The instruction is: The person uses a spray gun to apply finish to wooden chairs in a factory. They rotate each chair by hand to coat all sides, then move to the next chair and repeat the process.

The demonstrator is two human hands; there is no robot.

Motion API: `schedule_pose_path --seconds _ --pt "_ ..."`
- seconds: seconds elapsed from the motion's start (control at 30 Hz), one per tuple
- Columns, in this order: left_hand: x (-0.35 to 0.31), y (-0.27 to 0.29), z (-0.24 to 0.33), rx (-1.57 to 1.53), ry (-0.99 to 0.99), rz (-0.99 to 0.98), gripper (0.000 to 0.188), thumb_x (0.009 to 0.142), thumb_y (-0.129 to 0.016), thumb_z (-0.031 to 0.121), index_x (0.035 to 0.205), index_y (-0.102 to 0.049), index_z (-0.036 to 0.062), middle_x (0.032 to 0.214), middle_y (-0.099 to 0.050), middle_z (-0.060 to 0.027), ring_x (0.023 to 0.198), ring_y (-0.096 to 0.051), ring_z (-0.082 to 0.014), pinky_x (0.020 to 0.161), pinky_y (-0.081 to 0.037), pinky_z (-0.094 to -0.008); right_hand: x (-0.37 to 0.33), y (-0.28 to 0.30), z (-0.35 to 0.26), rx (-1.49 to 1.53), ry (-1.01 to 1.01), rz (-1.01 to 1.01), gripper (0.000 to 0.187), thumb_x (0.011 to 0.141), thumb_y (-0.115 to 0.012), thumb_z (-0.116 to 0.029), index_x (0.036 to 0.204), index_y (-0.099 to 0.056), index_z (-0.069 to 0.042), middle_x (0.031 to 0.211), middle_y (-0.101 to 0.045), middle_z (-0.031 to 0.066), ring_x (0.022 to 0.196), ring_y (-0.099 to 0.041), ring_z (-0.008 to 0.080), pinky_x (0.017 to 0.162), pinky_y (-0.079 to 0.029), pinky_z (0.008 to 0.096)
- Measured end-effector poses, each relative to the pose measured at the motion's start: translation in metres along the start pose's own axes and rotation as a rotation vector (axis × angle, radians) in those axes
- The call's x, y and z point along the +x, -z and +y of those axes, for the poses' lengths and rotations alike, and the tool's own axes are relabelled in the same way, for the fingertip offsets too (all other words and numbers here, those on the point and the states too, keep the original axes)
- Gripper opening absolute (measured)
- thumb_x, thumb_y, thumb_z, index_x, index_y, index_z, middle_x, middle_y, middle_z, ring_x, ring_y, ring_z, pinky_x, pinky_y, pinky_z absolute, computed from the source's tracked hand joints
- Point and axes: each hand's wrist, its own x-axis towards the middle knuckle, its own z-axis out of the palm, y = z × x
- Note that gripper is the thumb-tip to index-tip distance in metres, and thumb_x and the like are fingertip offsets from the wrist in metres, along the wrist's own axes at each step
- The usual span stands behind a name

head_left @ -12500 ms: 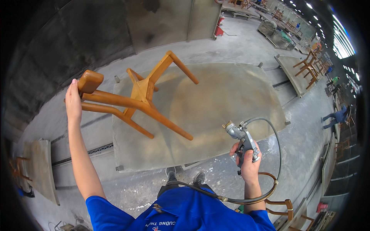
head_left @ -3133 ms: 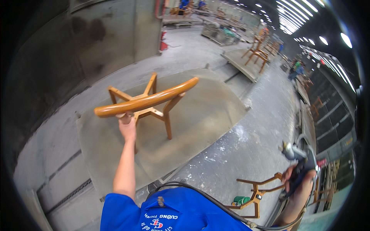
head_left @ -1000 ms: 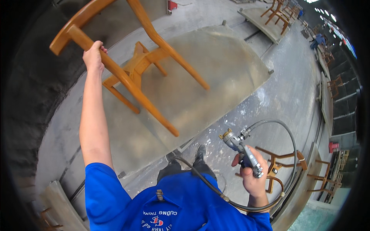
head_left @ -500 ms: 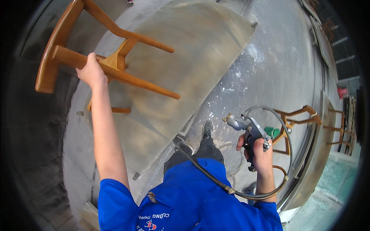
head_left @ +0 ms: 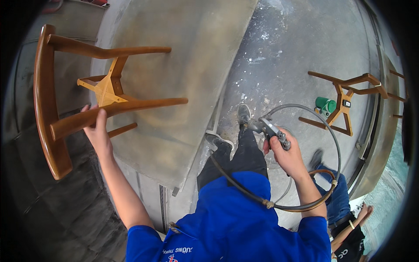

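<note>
A brown wooden chair frame [head_left: 102,53] rests on a broad grey board [head_left: 148,148], its curved back toward the far left and several legs pointing right. My left hand [head_left: 97,133] is closed around one of its nearer rails, thumb on top and fingers beneath. In front of my body, my right hand [head_left: 286,153] grips a metal spray gun [head_left: 273,130], whose nozzle end points left above my feet. A dark hose [head_left: 338,150] loops from the gun round to the right and back across my waist. The chair's seat support is a bare cross-shaped frame.
At the right, a second wooden chair frame [head_left: 340,105] lies on the floor beside a green can [head_left: 325,105]. Another person [head_left: 345,218] in dark clothes is at the lower right. A curved metal edge [head_left: 371,153] runs along the right side; pale specks mark the floor.
The held chair has turned and moved down-left, its back now more upright in view. My right hand has shifted left and tilted the spray gun. Another person has come into view.
</note>
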Motion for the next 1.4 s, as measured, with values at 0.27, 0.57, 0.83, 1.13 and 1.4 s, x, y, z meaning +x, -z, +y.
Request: schedule_pose_path --seconds 0.27,0.57,0.83,1.13,1.4 --pt "-0.075 0.161 -0.119 0.373 0.696 -0.089 0.050 0.097 -0.069 0.027 0.138 -0.055 0.0036 0.126 -0.062 -0.0068 0.112 -0.060 -0.0194 0.095 -0.050 -0.0361 0.009 0.008 -0.019 0.233 -0.014 -0.126 0.070 0.102 -0.041 -0.063 0.127 -0.055 0.001 0.081 -0.066 0.0099 0.062 -0.058 0.0110 0.047 -0.039 0.0218" --pt "-0.069 0.215 -0.210 0.660 0.636 0.024 0.071 0.086 -0.074 0.015 0.147 -0.040 0.0011 0.129 -0.059 -0.0174 0.115 -0.058 -0.0291 0.099 -0.047 -0.0379 -0.023 -0.028 -0.071 0.569 0.409 -0.037 0.108 0.069 -0.064 -0.085 0.126 -0.057 0.007 0.078 -0.067 0.0200 0.067 -0.068 0.0272 0.049 -0.043 0.0245" --pt "0.042 0.195 -0.236 1.125 0.126 -0.021 0.100 0.073 -0.083 0.014 0.155 -0.027 0.0074 0.148 -0.041 -0.0253 0.140 -0.038 -0.0407 0.117 -0.034 -0.0458 -0.004 -0.080 -0.052 0.153 0.266 0.005 0.100 0.082 -0.057 -0.081 0.131 -0.055 0.006 0.084 -0.067 0.0093 0.060 -0.055 0.0083 0.050 -0.042 0.0212" --pt "0.059 0.196 -0.254 1.154 0.117 -0.225 0.051 0.077 -0.080 0.025 0.114 -0.054 0.0035 0.116 -0.066 -0.0244 0.113 -0.061 -0.0425 0.094 -0.049 -0.0481 -0.066 -0.146 -0.051 0.160 0.448 0.118 0.093 0.081 -0.054 -0.081 0.119 -0.055 0.004 0.086 -0.068 0.0119 0.067 -0.061 0.0117 0.053 -0.046 0.0229" --pt "-0.138 0.245 -0.241 0.733 0.277 -0.211 0.044 0.089 -0.072 0.036 0.103 -0.055 -0.0017 0.092 -0.067 -0.0299 0.094 -0.064 -0.0508 0.081 -0.050 -0.0534 -0.140 -0.174 -0.076 0.128 0.596 0.296 0.078 0.093 -0.052 -0.069 0.124 -0.055 0.002 0.087 -0.068 0.0101 0.075 -0.067 0.0148 0.052 -0.047 0.0219"
